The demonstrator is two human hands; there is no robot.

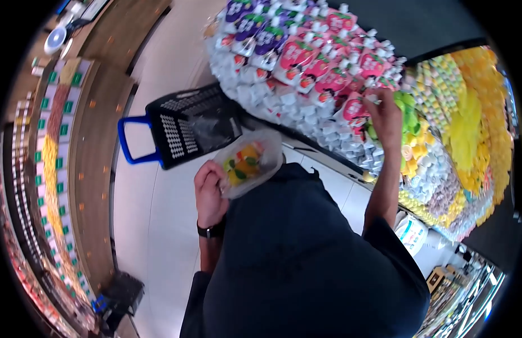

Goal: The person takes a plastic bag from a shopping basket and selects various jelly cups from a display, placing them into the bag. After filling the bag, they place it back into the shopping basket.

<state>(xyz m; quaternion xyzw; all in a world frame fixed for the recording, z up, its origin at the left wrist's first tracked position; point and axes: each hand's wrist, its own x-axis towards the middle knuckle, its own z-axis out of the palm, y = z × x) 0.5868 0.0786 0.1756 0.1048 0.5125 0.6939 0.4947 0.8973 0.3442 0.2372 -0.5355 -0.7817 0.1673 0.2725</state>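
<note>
My left hand [210,188] grips the side of a translucent plastic container [274,147], held at waist height. Inside it lie several small yellow, green and red packets [245,164]. Over the display on the right, my right hand [386,120] has its fingers closed at the top of a pink spouted pouch [354,107]. Many more pink pouches [298,54] with white caps are heaped around it. Purple pouches [266,39] lie further left in the same heap, and white-wrapped pieces [278,104] fill the front edge.
A black shopping basket [185,127] with a blue handle [121,141] stands left of the display. Yellow and green wrapped sweets [466,135] fill the bins at right. Along the left runs a wooden shelf unit [100,135] with a row of loose goods [53,158].
</note>
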